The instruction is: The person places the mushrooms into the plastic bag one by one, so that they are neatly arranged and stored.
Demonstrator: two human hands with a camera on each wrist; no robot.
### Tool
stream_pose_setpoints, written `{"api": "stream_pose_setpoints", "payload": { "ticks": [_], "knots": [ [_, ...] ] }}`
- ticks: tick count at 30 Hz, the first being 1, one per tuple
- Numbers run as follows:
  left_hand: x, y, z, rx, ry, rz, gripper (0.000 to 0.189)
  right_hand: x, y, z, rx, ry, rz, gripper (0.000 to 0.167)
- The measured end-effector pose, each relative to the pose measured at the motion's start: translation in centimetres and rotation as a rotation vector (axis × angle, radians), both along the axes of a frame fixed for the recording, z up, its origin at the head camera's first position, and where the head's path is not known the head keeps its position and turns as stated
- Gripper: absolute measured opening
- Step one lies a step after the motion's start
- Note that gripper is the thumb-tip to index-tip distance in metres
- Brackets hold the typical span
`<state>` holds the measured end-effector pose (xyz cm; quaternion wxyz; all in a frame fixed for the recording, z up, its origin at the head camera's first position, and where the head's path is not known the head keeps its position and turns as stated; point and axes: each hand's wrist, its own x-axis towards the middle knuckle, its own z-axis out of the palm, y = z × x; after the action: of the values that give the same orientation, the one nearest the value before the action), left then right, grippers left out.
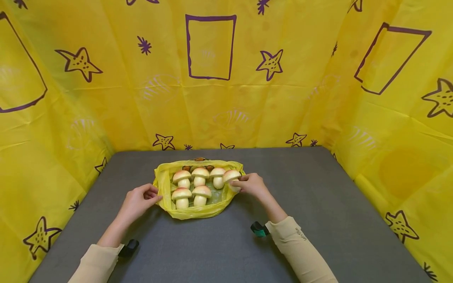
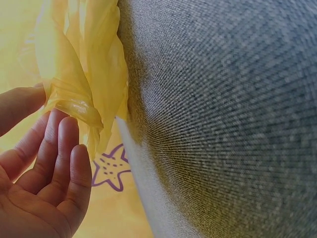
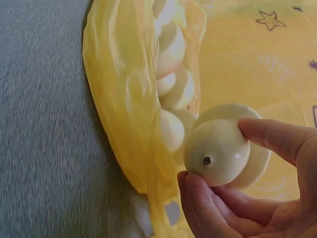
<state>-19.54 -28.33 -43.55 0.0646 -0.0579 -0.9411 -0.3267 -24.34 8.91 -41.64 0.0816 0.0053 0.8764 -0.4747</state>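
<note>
A yellow plastic bag [image 1: 198, 213] lies on the table with its mouth spread wide. Inside stand several artificial mushrooms [image 1: 201, 192] with pale stems and reddish-tinged caps. My right hand [image 1: 253, 185] holds one mushroom [image 3: 218, 151] between thumb and fingers at the bag's right rim. A small dark spot marks the stem's end in the right wrist view. At the opposite end, my left hand [image 1: 139, 201] pinches the gathered edge of the bag [image 2: 74, 101] between thumb and fingers, its other fingers loosely bent below.
A dark grey cloth-covered table [image 1: 219, 247] lies under the bag. Behind and at both sides hangs a yellow curtain [image 1: 212, 98] printed with starfish and frames. Brownish-orange items [image 1: 199, 159] show at the bag's far rim. Dark straps [image 1: 259, 229] sit at both wrists.
</note>
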Motion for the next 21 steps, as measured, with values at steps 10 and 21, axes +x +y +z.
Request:
{"api": "stream_pose_setpoints", "payload": {
  "ticks": [10, 21],
  "knots": [
    [0.0, -0.1, -0.2, 0.002, -0.007, 0.005, 0.024, -0.1, -2.0, -0.2, -0.038, 0.007, 0.019, 0.034],
    [0.1, -0.2, -0.2, 0.006, -0.006, 0.004, 0.025, 0.3, -3.7, -0.8, -0.101, -0.015, -0.004, 0.034]
  ]
}}
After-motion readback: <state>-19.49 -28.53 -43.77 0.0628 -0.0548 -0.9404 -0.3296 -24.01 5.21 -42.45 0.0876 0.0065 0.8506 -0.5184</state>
